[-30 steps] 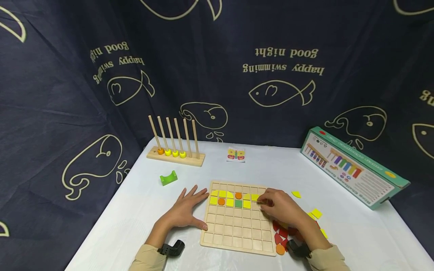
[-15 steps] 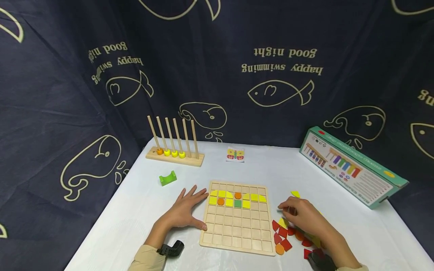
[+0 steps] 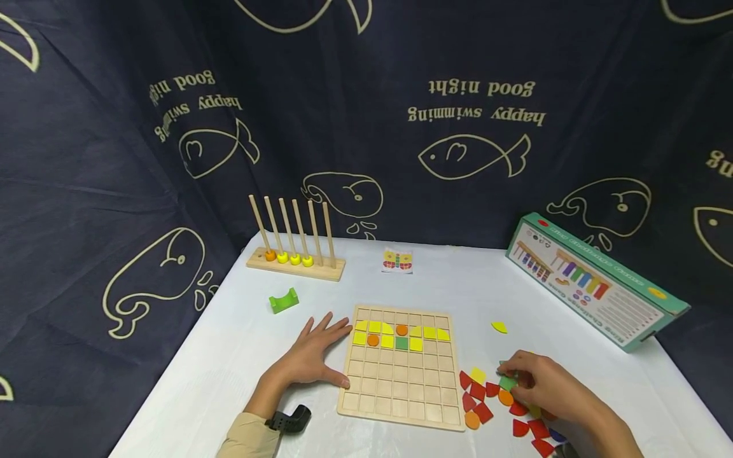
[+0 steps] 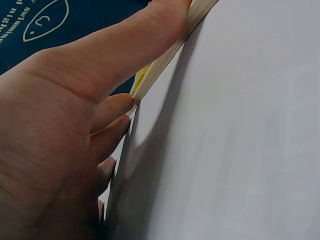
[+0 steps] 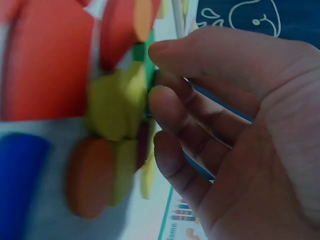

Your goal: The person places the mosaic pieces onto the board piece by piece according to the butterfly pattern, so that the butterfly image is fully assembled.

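The green piece (image 3: 508,383) lies in the loose pile to the right of the board (image 3: 401,397), at the right hand (image 3: 546,385). The fingers of that hand are bent toward the piece; whether they pinch it cannot be determined. The left hand (image 3: 312,357) has its fingers spread, thumb on the board's left edge. Yellow, orange and green tiles occupy two board rows. Beyond the board stand the card (image 3: 397,261), peg rack (image 3: 296,268) and, at right, the box (image 3: 595,283).
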